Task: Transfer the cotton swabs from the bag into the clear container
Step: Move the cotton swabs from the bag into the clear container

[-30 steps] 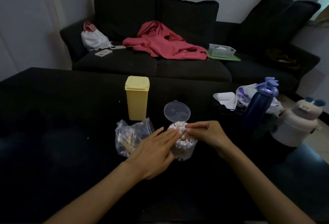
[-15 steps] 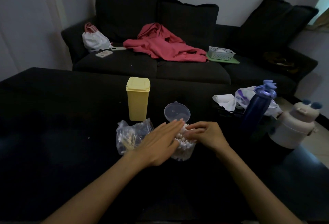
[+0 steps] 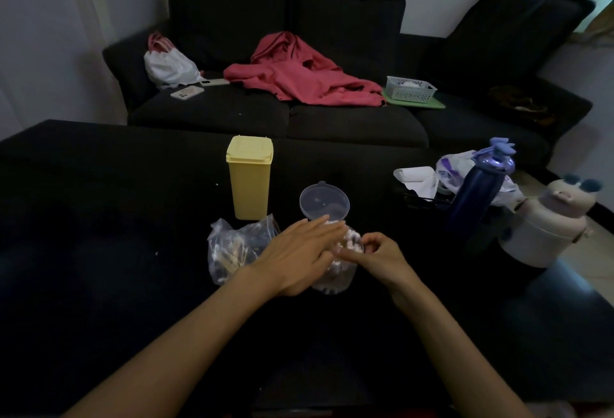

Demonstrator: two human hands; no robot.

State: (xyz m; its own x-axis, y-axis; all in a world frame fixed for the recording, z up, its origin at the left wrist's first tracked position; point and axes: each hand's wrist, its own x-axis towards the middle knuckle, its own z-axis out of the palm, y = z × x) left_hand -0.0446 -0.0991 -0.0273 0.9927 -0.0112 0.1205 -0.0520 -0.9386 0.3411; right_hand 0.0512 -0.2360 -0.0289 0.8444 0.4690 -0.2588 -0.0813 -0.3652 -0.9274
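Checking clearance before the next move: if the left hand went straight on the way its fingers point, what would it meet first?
Probably the clear lid: the left hand lies flat over the cotton swabs in the clear container, fingers aimed up-right. Depth is unclear, so it might pass above it.

Crinkled glossy plastic bag [image 3: 232, 248], smooth clear plastic container [image 3: 335, 276], matt yellow plastic bin [image 3: 250, 178].

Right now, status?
Left hand flat over cotton swabs; right hand pinching at them. Clear container full. Lid off, behind.
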